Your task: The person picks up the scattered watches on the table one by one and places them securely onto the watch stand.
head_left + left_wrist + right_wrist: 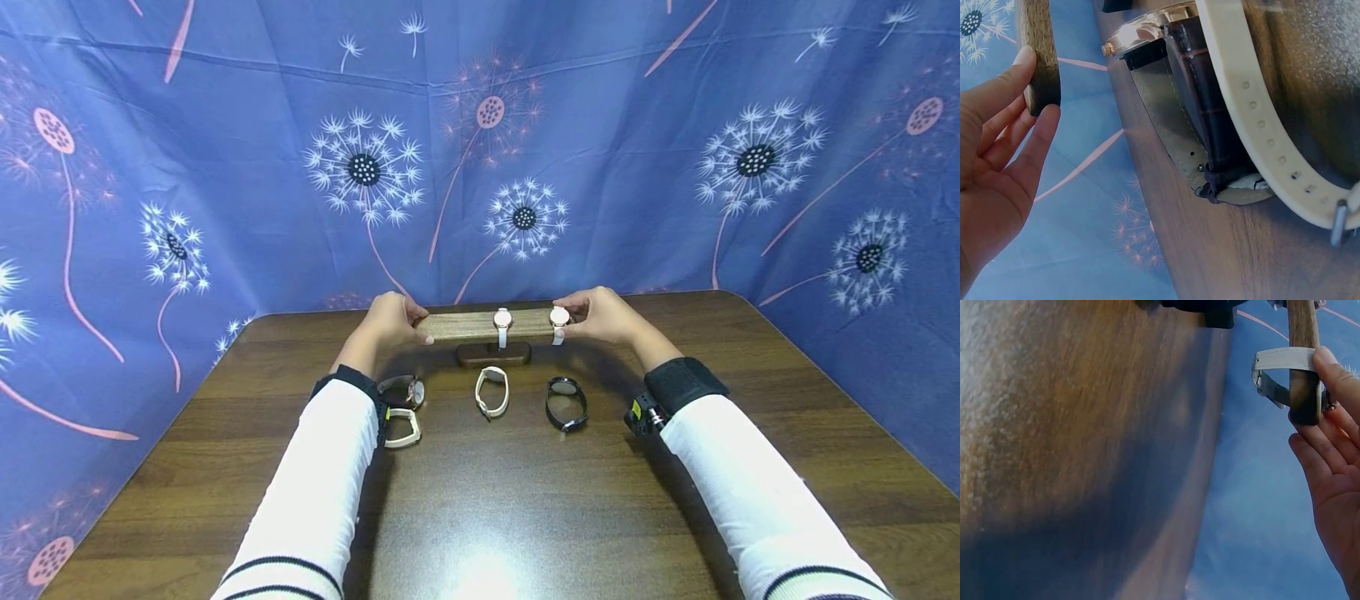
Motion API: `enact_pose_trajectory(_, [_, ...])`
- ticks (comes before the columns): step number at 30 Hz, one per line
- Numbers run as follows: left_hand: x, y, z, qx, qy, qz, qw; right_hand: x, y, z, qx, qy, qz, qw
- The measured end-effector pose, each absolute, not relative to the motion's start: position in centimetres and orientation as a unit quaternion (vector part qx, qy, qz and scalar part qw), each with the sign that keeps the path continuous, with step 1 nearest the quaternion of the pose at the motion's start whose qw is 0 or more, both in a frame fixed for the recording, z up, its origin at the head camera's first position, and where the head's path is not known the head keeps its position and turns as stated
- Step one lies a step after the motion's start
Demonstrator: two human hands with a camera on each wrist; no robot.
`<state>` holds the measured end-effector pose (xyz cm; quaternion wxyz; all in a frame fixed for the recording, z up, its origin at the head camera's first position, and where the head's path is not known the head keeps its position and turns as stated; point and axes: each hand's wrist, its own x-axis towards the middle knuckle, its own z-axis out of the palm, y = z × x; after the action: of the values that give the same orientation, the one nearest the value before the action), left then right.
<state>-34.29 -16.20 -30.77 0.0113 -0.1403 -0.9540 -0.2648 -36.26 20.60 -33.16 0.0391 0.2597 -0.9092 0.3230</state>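
A wooden watch-stand bar (461, 326) lies level near the table's far edge, above a dark oval base (480, 356). My left hand (387, 325) pinches its left end between thumb and fingers, as the left wrist view also shows. At the other end, my right hand (606, 317) grips the bar beside a white-strapped watch (559, 317). That watch's white strap (1282, 359) loops around the bar in the right wrist view, with the thumb touching it. A second white-strapped watch (502, 318) hangs around the bar's middle.
Nearer on the wooden table (465, 483) stand a cream-banded watch (492, 392) and a black watch (566, 404). By my left wrist are a brown-strapped watch (1200, 94) and another cream strap (1235, 69). A blue dandelion-print cloth (615, 167) hangs behind.
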Motion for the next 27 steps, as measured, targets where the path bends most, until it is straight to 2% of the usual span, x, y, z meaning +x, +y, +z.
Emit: enact_pose_trajectory(27, [-34.4,-16.1,-30.8,-0.14,-0.955,-0.262,0.009,-36.6,19.0,-32.2,0.295,-0.927,0.226,0.047])
